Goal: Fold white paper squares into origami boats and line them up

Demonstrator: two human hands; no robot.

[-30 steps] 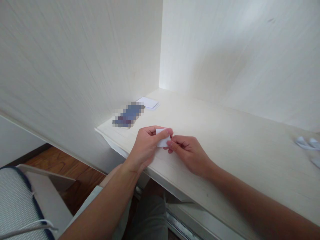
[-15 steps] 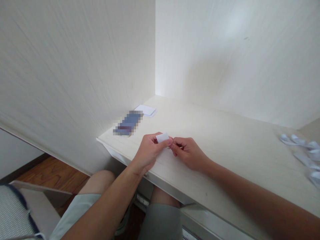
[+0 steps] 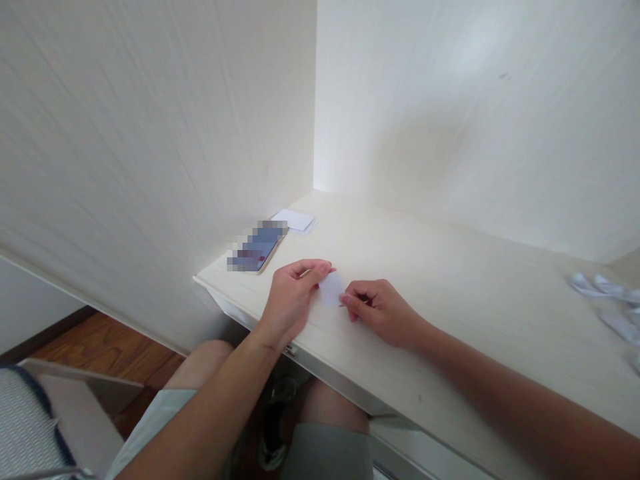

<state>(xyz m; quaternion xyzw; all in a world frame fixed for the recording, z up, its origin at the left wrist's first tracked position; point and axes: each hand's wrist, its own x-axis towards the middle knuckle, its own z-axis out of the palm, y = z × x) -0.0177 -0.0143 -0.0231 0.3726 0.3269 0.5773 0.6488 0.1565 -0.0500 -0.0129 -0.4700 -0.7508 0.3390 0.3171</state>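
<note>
A small white piece of paper [image 3: 331, 289] is held between my two hands, just above the desk near its front edge. My left hand [image 3: 299, 290] pinches its upper left corner between thumb and fingers. At the lower right corner, my right hand [image 3: 370, 305] grips it with thumb and forefinger, the other fingers curled in. The paper's face is plain, tilted toward me. Whether it is folded I cannot tell.
On the white desk [image 3: 450, 267] a phone [image 3: 260, 248], partly pixelated, lies at the left, with white paper sheets [image 3: 295, 219] just behind it. Several folded white paper pieces [image 3: 597, 287] sit at the right. White panels rise at the left and back.
My left hand has shifted its hold to the paper's upper left corner. The paper has turned and shows more of its face, and my hands are slightly further apart.
</note>
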